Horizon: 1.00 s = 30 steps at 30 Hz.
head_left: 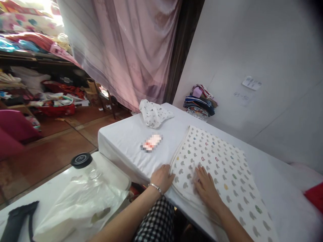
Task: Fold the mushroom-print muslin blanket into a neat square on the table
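A folded white cloth [222,164], printed with grey mouse-head shapes and a few coloured ones, lies flat on the white-covered table. My left hand [163,178], with a bracelet at the wrist, is at the cloth's left edge, its fingers bent and closed on the border there. My right hand [205,185] rests on top of the same cloth with fingers spread and the palm down. Beyond my left hand, a pixelated object [151,143] lies on the table. A crumpled white cloth with small dark prints [154,113] sits near the far corner.
A pile of folded clothes [200,101] stands by the wall. At left, a second white surface holds a clear plastic bag [88,201], a black-lidded jar [82,160] and a dark strapped object [20,220]. A pink curtain [141,43] hangs behind; a red basket [57,109] is on the floor.
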Available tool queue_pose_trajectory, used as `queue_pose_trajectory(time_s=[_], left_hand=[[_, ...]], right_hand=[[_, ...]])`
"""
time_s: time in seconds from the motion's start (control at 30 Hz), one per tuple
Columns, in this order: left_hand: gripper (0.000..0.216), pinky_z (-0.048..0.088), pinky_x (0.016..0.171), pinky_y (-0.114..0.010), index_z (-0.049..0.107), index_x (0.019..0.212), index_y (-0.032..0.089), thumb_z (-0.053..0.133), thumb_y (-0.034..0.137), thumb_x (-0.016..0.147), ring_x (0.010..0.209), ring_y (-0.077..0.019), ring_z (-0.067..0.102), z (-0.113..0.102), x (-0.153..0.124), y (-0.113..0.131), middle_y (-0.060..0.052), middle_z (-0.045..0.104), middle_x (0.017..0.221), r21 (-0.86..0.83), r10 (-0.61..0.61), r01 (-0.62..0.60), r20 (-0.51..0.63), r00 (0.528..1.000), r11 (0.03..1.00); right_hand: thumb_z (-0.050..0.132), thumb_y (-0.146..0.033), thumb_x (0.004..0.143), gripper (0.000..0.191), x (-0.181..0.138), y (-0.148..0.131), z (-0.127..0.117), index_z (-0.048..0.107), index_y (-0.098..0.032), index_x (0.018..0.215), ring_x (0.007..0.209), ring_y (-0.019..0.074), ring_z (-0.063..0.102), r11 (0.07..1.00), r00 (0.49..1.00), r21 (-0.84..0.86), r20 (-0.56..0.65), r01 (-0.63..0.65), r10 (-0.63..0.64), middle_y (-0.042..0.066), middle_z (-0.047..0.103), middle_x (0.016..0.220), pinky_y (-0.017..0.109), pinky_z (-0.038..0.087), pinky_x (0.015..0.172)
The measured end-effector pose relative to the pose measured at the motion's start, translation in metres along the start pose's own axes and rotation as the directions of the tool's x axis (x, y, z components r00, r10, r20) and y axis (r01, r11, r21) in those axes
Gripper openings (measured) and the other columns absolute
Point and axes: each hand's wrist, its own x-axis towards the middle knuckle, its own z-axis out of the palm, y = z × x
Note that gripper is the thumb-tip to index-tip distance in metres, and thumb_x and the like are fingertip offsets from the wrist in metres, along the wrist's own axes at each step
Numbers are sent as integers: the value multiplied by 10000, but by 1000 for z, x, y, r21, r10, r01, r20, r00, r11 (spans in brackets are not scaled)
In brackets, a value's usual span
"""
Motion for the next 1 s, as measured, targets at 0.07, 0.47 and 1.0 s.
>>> queue_pose_trajectory(time_s=[0.07,0.47,1.0], left_hand=[[324,424,743,-312,558,1006,213,437,434,802,877,-208,585,-5,13,1,-61,592,997,-14,12,-13,-15,1000,1000],[293,426,779,-266,664,940,197,417,234,786,928,-196,590,4,105,11,-77,658,1006,-238,-63,76,60,996,968],[240,424,719,-249,680,836,216,478,331,777,848,-176,594,11,119,11,-44,677,910,-340,-16,22,18,1000,940]], right_hand=[[314,-430,881,546,26,-16,1,307,-191,1372,1341,205,140,994,998,100,-49,48,-43,50,252,1440,441,103,1095],[494,-324,781,187,151,-52,0,535,-162,696,381,110,533,779,925,506,131,-372,357,10,596,587,211,397,356],[483,-199,779,87,143,-49,4,494,-163,701,347,54,479,578,895,695,234,-428,381,-33,565,533,152,298,304]])
